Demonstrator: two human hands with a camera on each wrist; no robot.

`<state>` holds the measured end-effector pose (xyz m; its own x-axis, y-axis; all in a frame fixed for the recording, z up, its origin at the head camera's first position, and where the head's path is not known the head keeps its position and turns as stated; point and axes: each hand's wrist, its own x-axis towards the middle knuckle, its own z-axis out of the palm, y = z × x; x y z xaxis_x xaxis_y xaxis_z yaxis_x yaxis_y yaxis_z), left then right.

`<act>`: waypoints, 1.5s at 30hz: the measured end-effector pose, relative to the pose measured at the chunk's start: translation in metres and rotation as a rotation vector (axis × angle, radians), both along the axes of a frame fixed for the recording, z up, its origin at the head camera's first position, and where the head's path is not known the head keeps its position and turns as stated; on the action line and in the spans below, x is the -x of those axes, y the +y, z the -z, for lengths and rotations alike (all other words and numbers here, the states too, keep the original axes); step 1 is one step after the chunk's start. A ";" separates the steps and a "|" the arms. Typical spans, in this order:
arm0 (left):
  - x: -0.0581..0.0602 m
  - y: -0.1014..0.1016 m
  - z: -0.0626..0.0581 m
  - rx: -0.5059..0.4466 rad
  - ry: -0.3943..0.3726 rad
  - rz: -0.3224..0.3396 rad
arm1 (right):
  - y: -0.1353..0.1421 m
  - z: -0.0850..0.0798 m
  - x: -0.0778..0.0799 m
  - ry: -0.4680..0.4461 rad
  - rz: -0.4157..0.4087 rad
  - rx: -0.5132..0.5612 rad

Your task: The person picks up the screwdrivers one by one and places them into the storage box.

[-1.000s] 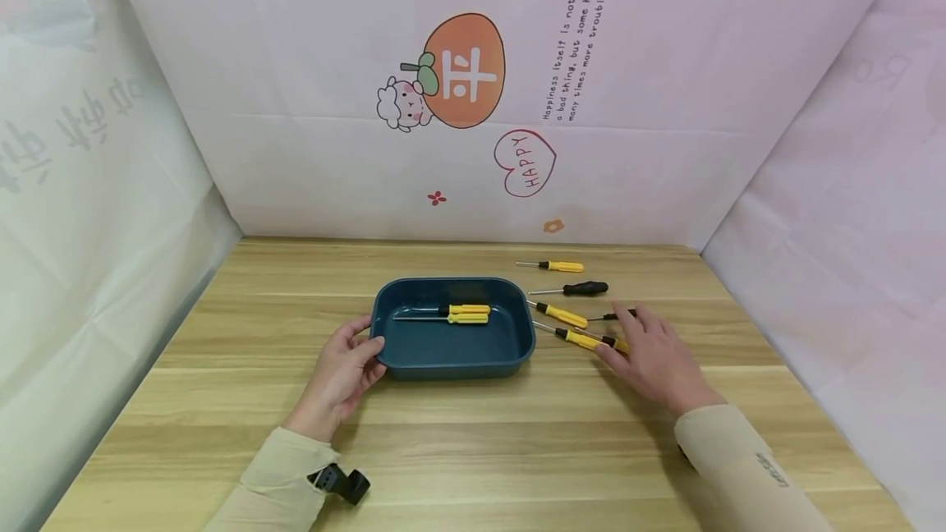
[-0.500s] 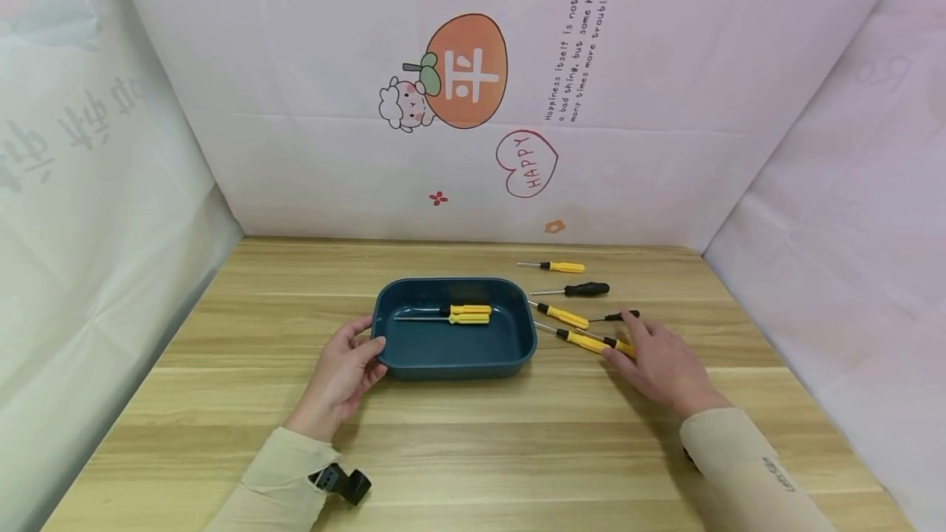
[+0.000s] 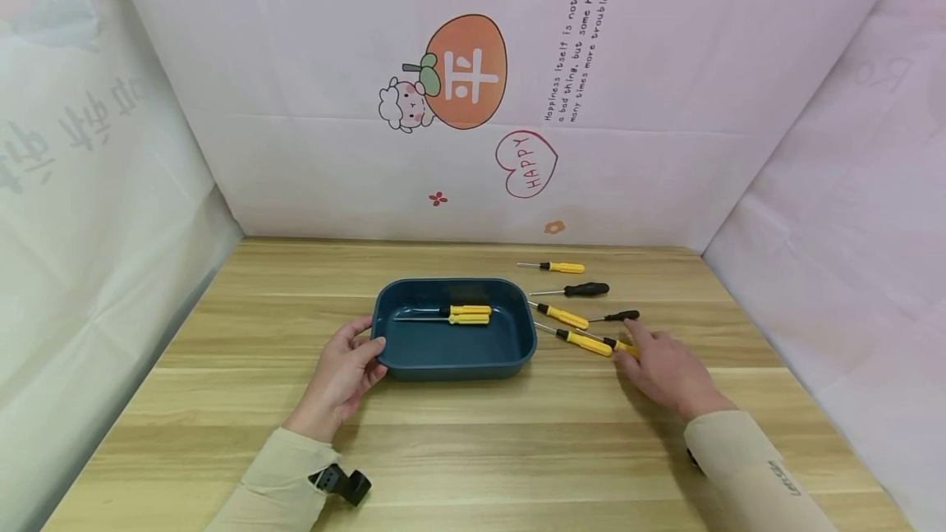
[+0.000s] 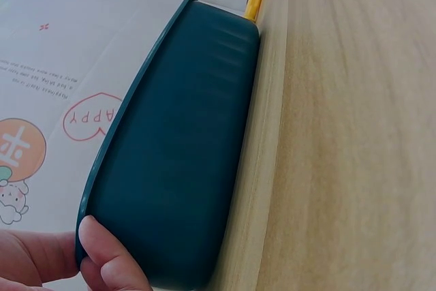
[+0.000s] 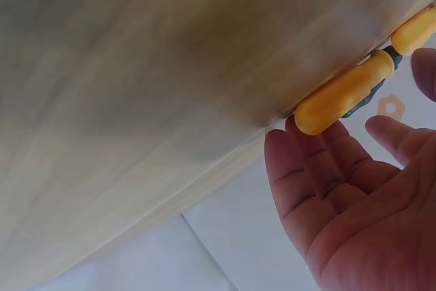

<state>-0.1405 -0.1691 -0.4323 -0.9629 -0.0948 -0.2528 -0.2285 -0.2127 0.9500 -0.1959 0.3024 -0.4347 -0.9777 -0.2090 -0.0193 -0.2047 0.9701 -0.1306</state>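
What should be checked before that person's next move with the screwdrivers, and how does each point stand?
1. Left hand steadying the blue container: ok, gripping its left end.
2. Container flat on the table: ok.
3. Space inside: ok; two yellow screwdrivers leave bare floor in front.
4. Right hand gripping the nearest yellow handle: not ok; thumb appears apart.
5. That screwdriver clear of its neighbour: cannot tell; they lie close together.

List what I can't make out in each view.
Head: tip shape of the large black screwdriver, too small.
Head: whether the right grip touches the small black screwdriver, too small to tell.
Left wrist: inside of the teal box, hidden by its own wall.
Left wrist: most of the right grip, cut off by top edge.
Right wrist: shaft of the farther yellow screwdriver, cut off by right edge.
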 end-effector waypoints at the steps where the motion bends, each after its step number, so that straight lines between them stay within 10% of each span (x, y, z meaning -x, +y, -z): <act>1: 0.000 0.000 0.000 0.000 0.001 -0.001 | 0.000 -0.001 0.000 0.002 -0.003 0.001; 45: 0.002 0.001 0.001 -0.005 -0.002 -0.001 | 0.003 0.000 0.002 0.030 -0.020 -0.051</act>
<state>-0.1421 -0.1683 -0.4334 -0.9624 -0.0944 -0.2549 -0.2298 -0.2180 0.9485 -0.1975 0.3049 -0.4350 -0.9737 -0.2280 -0.0009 -0.2273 0.9710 -0.0745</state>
